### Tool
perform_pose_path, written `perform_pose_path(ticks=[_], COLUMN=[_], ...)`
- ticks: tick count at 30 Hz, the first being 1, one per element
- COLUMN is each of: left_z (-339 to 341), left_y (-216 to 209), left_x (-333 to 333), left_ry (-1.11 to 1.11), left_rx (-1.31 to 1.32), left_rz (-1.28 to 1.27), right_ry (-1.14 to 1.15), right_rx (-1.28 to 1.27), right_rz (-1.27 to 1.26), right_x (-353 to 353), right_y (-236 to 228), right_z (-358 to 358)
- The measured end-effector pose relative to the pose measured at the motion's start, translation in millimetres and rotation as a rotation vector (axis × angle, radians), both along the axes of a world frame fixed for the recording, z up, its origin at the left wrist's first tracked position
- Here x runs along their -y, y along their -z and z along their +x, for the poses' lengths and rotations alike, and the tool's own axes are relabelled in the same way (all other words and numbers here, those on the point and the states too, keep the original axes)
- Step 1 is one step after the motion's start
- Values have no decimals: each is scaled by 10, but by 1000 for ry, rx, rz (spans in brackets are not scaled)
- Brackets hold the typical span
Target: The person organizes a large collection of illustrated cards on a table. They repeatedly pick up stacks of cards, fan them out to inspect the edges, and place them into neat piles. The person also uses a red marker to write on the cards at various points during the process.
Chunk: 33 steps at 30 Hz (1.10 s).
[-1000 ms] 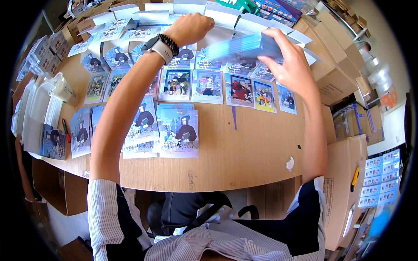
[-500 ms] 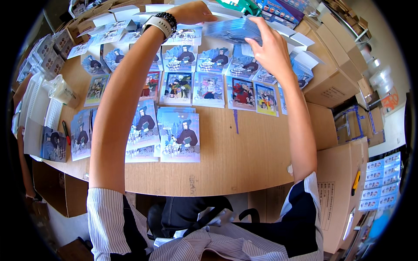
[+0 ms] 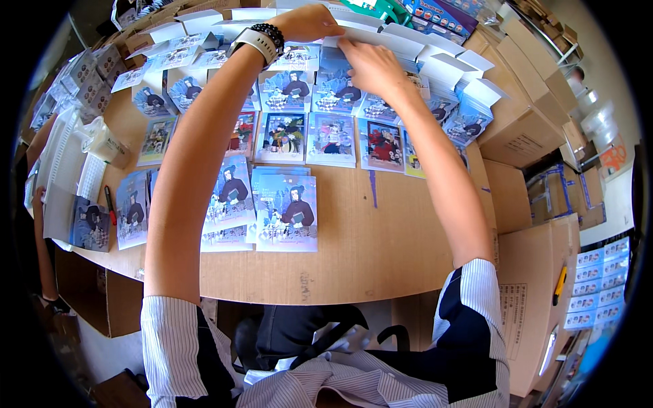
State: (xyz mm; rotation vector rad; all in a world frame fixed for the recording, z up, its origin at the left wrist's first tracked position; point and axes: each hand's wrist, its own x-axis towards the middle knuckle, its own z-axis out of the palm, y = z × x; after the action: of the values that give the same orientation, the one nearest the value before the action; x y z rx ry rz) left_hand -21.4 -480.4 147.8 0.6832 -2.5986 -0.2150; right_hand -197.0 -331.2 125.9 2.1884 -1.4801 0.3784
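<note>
At the far side of the table, my left hand (image 3: 306, 24) is closed, its fingertips bent down by the raised white flaps. My right hand (image 3: 375, 66) reaches in beside it, fingers curled at the top of a blue illustrated carton (image 3: 335, 92) with an open flap. Whatever either hand pinches is hidden. Similar open cartons stand in a row to both sides, such as one with a dark-clothed figure (image 3: 286, 90). In front of them lie picture cards, one pinkish-blue (image 3: 331, 137) and one red and black (image 3: 381, 145). Nearer me sits a stack of blue illustrated packets (image 3: 287, 214).
At the left are a lidded drink cup (image 3: 107, 146), a white plastic basket (image 3: 87, 178) and a red-and-black pen (image 3: 109, 205). Brown cardboard boxes (image 3: 522, 132) crowd the right edge. Another person's arm (image 3: 41, 231) shows at the far left.
The glossy stack my right hand held is no longer seen in it. That hand has moved left and inward to the carton top, close beside my left hand, which has barely moved.
</note>
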Motion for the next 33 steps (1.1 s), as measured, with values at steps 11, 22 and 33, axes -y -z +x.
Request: perform_pose_path(ticks=[11,22,33], left_z=[410,3806,4899], left_y=[179,1453,1959], left_x=[-901,-2273,-1583], left_ry=[-105,-1220,-1424], left_rx=[-289,193,492], left_rz=[-296,-237,-16], right_ry=[-109,-166,-325], right_rx=[91,438,432], right_rz=[-131,152,149], right_x=[-604,-2288,-2453], right_y=[2,367,490], right_z=[158,537,786])
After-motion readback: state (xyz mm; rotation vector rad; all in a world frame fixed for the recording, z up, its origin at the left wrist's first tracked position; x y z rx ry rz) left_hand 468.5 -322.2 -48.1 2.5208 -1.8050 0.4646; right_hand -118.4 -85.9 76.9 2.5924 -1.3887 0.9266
